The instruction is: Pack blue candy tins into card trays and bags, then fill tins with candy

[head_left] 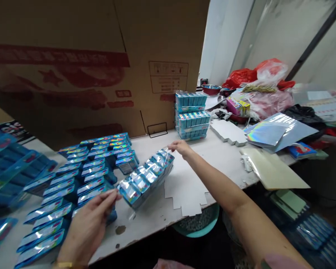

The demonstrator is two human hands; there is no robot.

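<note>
A clear plastic-wrapped pack of several small blue boxes [147,175] lies slantwise over the white table [145,224]. My left hand [92,220] pinches the wrap at the pack's near left end. At the far right end, my right hand [180,147] has thumb and fingers closed on the wrap. Rows of loose blue boxes [92,168] stand to the left of the pack. Flat white cardboard [184,190] lies to its right, partly over the table edge.
A large brown carton [95,74] stands behind. Wrapped packs [192,116] are stacked at the back, more [14,168] at far left. Silvery sheets [277,130], plastic bags [271,86] and a cream sheet [271,168] lie at right. A teal basin [198,233] sits below the edge.
</note>
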